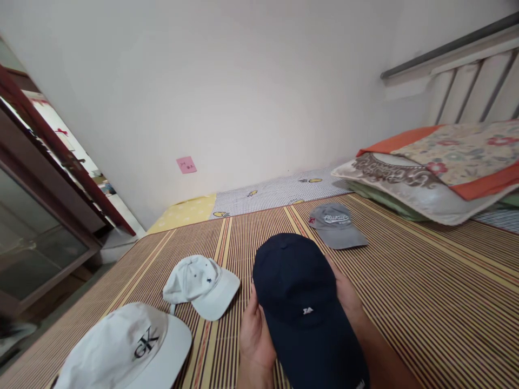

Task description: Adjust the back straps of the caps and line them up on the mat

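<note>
A dark navy cap (298, 281) with a small white emblem is held up by both hands, its brim pointing down toward me. My left hand (256, 332) grips its left side, and my right hand (346, 297) holds the right side; some fingers of both are hidden behind the cap. Left of it on the striped mat lies a small white cap (198, 283) with a tiny dark logo. Nearer, at the lower left, is a larger white cap (121, 346) with black letters. Beyond the navy cap rests a grey cap (338, 224) with white lettering.
The striped mat (413, 275) covers the bed. Stacked pillows (405, 183) with an orange-edged floral cover (466, 154) lie at the right, near a radiator (478, 89). A pink note (186, 165) is on the white wall. An open doorway (73, 146) is at the left.
</note>
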The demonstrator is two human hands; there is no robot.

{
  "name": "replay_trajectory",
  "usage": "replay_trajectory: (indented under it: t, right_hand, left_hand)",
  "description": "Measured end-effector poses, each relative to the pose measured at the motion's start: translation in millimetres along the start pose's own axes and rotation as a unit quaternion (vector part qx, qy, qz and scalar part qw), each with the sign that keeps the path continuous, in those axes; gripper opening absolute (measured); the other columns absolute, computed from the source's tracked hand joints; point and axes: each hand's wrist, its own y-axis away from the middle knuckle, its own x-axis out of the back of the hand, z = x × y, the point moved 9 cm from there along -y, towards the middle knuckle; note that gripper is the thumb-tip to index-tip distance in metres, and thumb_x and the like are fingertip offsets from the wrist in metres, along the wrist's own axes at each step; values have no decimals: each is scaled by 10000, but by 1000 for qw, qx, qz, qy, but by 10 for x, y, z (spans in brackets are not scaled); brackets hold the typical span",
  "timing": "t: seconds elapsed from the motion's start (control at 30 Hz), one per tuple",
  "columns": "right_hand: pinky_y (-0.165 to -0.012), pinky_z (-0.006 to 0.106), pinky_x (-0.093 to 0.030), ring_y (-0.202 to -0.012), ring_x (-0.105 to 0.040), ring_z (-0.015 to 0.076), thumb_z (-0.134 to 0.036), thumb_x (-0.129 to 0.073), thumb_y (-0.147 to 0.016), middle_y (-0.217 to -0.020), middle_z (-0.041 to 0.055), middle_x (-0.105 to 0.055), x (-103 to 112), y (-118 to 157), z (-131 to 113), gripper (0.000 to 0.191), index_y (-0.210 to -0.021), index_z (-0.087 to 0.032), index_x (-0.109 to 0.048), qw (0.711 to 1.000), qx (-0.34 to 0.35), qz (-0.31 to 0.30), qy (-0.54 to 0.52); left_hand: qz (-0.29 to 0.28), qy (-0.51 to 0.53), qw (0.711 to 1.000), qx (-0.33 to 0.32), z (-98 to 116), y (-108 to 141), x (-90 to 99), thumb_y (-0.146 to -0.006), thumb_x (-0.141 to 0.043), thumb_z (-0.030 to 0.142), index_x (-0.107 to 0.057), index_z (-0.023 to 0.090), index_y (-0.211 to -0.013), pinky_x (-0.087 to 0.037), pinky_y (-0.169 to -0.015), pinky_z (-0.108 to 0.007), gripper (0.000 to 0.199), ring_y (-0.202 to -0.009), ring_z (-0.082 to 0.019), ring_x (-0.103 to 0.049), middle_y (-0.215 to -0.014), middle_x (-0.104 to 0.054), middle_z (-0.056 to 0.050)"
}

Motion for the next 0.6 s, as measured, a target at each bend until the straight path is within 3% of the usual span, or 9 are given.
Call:
replay_trajectory:
  t: [0.13,0.33,0.6]
  right_hand:
    - [-1203,577,-338,-1375,-568,303,-676,-399,-989,-1338,95,-732,48,1,-29,620,-1242,-220,-734,1000,4,6,11]
    - [-1241,529,-302,-1448,-493,281,-697,-413,-968,-1400,55,-695,-153,10,-127,599,-1286,-290,-717,997,59,-5,43]
    - [-1245,533,-297,-1479,-450,281,-699,-407,-979,-1416,81,-681,-166,-12,-29,631,-1253,-234,-735,998,53,-13,45]
  left_hand:
    - [-1,8,1000,-11,10,-6,36,-1109,-134,392,-711,259,-1314,-47,-1297,-399,626,-1498,-193,-401,-1432,-639,-31]
    - [-47,2,998,-34,124,42,93,-1114,-88,269,-632,226,-1392,-77,-1275,-258,612,-1384,-105,-536,-1431,-618,-15]
    - [-54,0,998,-45,136,70,266,-1113,-80,274,-612,229,-1413,-106,-1283,-303,612,-1389,-122,-538,-1429,-627,-35]
